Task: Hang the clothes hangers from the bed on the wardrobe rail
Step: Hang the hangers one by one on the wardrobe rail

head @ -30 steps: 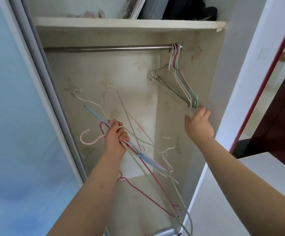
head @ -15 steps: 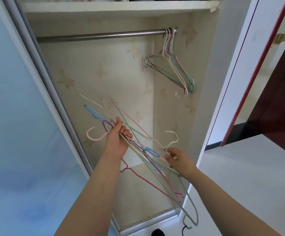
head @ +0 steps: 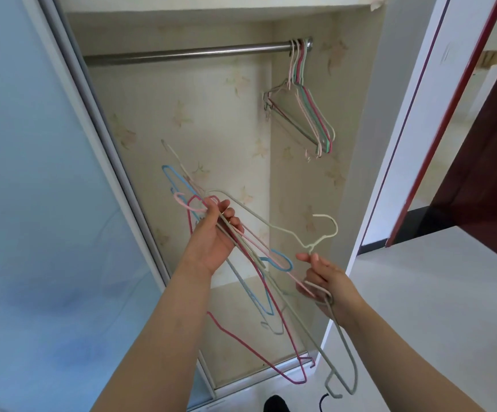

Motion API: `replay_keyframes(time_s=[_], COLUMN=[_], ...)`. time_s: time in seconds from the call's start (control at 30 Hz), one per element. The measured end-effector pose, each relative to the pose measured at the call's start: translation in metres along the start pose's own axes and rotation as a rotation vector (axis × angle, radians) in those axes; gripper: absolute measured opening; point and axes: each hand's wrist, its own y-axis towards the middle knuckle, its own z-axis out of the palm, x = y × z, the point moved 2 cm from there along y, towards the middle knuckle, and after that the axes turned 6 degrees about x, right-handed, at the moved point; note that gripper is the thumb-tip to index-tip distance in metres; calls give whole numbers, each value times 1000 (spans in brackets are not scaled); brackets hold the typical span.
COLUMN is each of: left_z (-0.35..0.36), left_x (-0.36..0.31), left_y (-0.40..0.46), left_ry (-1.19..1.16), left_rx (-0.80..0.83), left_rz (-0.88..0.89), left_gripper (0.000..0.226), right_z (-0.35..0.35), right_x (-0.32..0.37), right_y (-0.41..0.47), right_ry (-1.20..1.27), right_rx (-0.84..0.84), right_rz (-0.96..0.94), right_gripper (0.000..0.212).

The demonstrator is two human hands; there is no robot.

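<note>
**Hanger tangle in front of the open wardrobe**

So here's the scene. The left hand [head: 211, 233] is up in front of the open wardrobe [head: 181, 120], its fingers [head: 226, 209] curled round a messy bundle of wire hangers [head: 256, 272]. There's pink, dark pink, blue and greyish ones all crossed over each other, hooks poking up past the knuckles and the long sides trailing down toward the wardrobe floor [head: 241, 322].

The right hand [head: 327, 283] is lower and to the right. Its fingers are pinching a pale cream hanger [head: 324, 230] just under the hook, at the twisted neck bit, and the hook stands up above the fingertips. That cream one still runs back into the bundle, so it's not free of the tangle. A grey-green hanger [head: 345, 352] dangles beneath the right hand, near the wrist, with its hook down low; can't tell exactly how it's being held.

Up top, the metal rail [head: 187, 53] runs across the wardrobe, and a small group of hangers [head: 309, 114] already hangs from it, bunched at the far right end against the side wall, pink, teal and cream.

Blue sliding door [head: 33, 203] on the left, dark red door [head: 485, 144] off to the right.
</note>
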Motion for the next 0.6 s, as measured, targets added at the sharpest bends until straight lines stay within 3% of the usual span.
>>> replay_keyframes(time_s=[0.17,0.3,0.43,0.53,0.6], left_z=[7,14,18,19,20], left_x=[-4,0,1,-1,0], left_y=[-11,-15,-18,-22,-24], left_ry=[37,160,229,266,289], left_rx=[23,-40,-36,-62,-84], left_rz=[-4,-47,-102,-115,-125], left_gripper=[31,34,39,40,42], right_z=[5,12,24,35,46], right_x=[-12,7,27,30,29], right_y=[-8,-8,-11,-20,-23], right_ry=[137,-182,173,-18,-48], right_rx=[27,-64,25,65,28], right_rz=[37,-27,69,185,144], right_gripper=[29,30,44,39,34])
